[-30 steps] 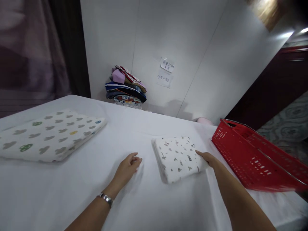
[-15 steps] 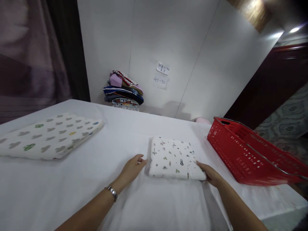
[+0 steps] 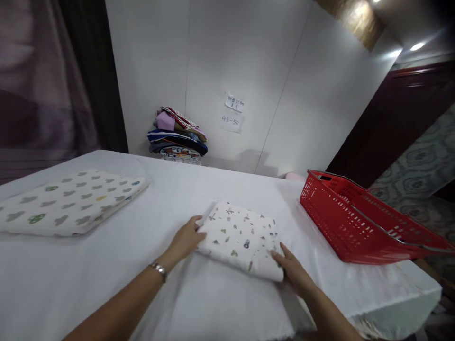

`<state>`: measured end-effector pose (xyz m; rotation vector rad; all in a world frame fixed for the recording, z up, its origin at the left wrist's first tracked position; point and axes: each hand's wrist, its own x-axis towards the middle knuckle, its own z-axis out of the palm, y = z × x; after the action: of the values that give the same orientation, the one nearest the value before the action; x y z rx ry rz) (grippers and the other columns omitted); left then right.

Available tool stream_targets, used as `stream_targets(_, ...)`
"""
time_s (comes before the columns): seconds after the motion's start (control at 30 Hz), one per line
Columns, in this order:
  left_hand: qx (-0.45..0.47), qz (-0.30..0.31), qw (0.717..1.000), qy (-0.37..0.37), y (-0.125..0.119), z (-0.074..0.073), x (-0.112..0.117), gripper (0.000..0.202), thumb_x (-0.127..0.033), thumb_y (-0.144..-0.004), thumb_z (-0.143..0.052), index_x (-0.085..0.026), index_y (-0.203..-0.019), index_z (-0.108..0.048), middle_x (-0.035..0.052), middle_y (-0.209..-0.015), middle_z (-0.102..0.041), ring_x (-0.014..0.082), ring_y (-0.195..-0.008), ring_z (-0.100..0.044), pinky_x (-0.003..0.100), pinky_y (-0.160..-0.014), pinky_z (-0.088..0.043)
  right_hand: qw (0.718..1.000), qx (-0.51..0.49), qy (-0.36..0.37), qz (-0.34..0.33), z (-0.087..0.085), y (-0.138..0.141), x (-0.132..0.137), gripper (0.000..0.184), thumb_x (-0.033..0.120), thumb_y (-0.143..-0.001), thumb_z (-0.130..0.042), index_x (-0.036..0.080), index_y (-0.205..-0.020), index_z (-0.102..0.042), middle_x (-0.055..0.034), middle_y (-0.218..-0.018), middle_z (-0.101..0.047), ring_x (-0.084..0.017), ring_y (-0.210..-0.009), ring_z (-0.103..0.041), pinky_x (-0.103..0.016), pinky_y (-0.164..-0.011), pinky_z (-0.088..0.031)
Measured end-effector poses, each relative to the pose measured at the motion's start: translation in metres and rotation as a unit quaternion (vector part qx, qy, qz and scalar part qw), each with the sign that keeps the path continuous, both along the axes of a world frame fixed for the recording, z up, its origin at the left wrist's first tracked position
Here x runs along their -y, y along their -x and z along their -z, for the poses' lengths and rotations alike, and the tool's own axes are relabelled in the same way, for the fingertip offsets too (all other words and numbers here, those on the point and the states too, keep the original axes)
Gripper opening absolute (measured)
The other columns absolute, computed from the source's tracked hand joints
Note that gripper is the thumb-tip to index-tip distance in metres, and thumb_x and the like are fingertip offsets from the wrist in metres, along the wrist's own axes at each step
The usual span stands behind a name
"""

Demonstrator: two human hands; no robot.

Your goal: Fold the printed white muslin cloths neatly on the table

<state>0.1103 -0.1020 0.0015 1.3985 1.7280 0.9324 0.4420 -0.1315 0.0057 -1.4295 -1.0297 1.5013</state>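
A folded white cloth [image 3: 238, 237] with small grey, green and brown prints lies at a slant on the white table, between my two hands. My left hand [image 3: 186, 237], a metal bracelet on its wrist, has thumb and fingers closed at the cloth's left edge. The right front corner is gripped by my right hand [image 3: 291, 267], with its thumb on top and the other fingers partly hidden at the side. A larger folded white cloth [image 3: 74, 203] with grey cloud-like shapes rests to the left, untouched.
The red plastic basket [image 3: 355, 222] with metal handles stands on the right of the white-covered table [image 3: 170, 189]. Against the wall at the back is a stack of folded fabrics [image 3: 177, 137]. Two paper notes [image 3: 232, 112] are stuck on the wall.
My left hand has come into contact with the small cloth's left edge and closed on it. The cloth has turned and shifted left, its right front corner nearer me.
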Motion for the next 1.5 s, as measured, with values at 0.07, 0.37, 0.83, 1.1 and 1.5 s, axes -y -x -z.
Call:
stream_targets(0.07,0.000,-0.010,1.000,-0.001,0.030,0.000,0.007,0.064,-0.028,-0.064,-0.055,-0.019,-0.126,-0.043,0.0023,-0.088,-0.063,0.0175,-0.072,-0.060,0.026,-0.061,-0.044,0.996,-0.054,-0.018,-0.073,0.008,0.023,0.031,0.095,0.049,-0.071,-0.068,0.024,-0.145,-0.014,-0.0117,-0.119,-0.060,-0.025,-0.087,-0.065,-0.032,-0.060,-0.054)
stream_targets(0.37,-0.009,-0.028,0.998,0.049,0.072,0.013,0.037,0.059,-0.047,-0.062,-0.062,-0.019,-0.113,-0.057,0.0079,-0.101,-0.065,0.0237,-0.088,-0.062,0.031,-0.077,-0.047,0.964,0.241,-0.060,-0.096,0.019,0.005,0.046,0.088,0.056,-0.073,-0.059,0.019,-0.144,-0.024,0.0001,-0.060,-0.060,-0.018,-0.051,-0.058,-0.029,-0.048,-0.048)
stream_targets(0.83,-0.287,0.011,0.958,-0.003,0.011,-0.006,-0.019,0.037,-0.033,-0.086,-0.036,-0.017,-0.115,-0.053,0.0121,-0.116,-0.058,0.0260,-0.107,-0.052,0.036,-0.087,-0.040,0.752,0.539,-0.323,-0.198,0.004,0.103,-0.034,0.064,0.043,-0.086,-0.044,0.011,-0.140,-0.033,-0.0122,-0.150,-0.019,-0.029,-0.139,-0.010,-0.049,-0.111,-0.011)
stream_targets(1.1,-0.309,0.024,0.950,-0.031,0.004,-0.007,-0.028,0.032,-0.030,-0.085,-0.040,-0.017,-0.111,-0.054,0.0118,-0.114,-0.056,0.0255,-0.108,-0.050,0.036,-0.088,-0.038,0.717,0.611,-0.278,-0.190,0.029,0.093,-0.042,0.067,0.051,-0.089,-0.034,0.007,-0.139,-0.034,-0.0142,-0.149,-0.018,-0.030,-0.138,-0.011,-0.047,-0.111,-0.009)
stream_targets(1.5,-0.178,0.015,0.980,0.091,0.001,-0.012,-0.093,0.057,-0.059,-0.076,-0.045,-0.014,-0.106,-0.058,0.0193,-0.118,-0.058,0.0335,-0.110,-0.054,0.038,-0.084,-0.042,0.778,0.559,-0.215,-0.192,-0.004,0.074,-0.070,0.059,0.046,-0.088,-0.040,0.015,-0.138,-0.039,-0.0121,-0.140,-0.041,-0.026,-0.130,-0.035,-0.039,-0.106,-0.026)
